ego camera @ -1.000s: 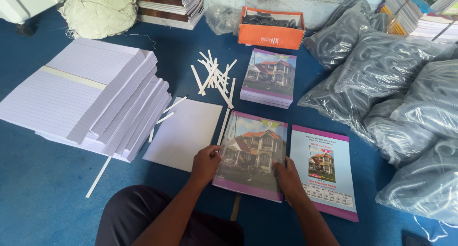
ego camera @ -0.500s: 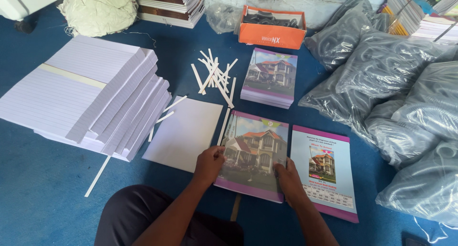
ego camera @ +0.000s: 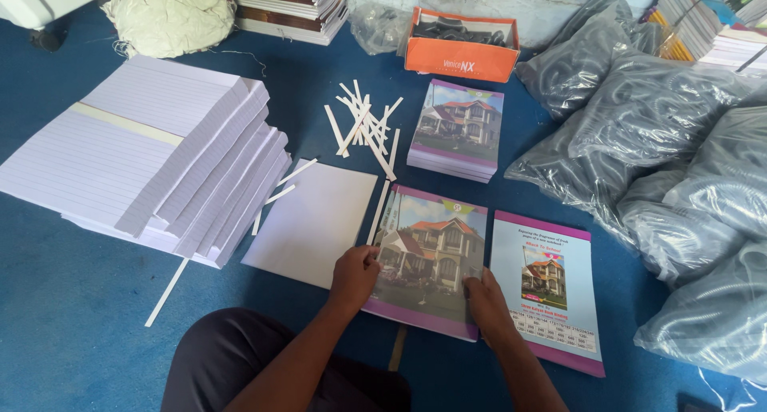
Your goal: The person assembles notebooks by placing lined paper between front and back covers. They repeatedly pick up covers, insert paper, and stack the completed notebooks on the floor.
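Note:
A stack of printed covers [ego camera: 431, 252] showing a house picture with purple borders lies on the blue floor in front of me. My left hand [ego camera: 353, 274] grips its left edge with curled fingers. My right hand [ego camera: 484, 300] presses flat on its lower right corner, fingers on the top cover. To the right lies a second pile of covers [ego camera: 551, 288], back side up. A blank white sheet [ego camera: 313, 220] lies just left of my left hand.
A tall slumped stack of ruled paper [ego camera: 152, 160] sits at left. White paper strips [ego camera: 363, 126] are scattered ahead, beside a stack of finished notebooks [ego camera: 459, 128]. An orange box [ego camera: 462, 46] stands behind. Grey plastic bags [ego camera: 679, 164] fill the right side.
My left hand has shifted slightly along the cover's left edge. Otherwise nothing has visibly moved.

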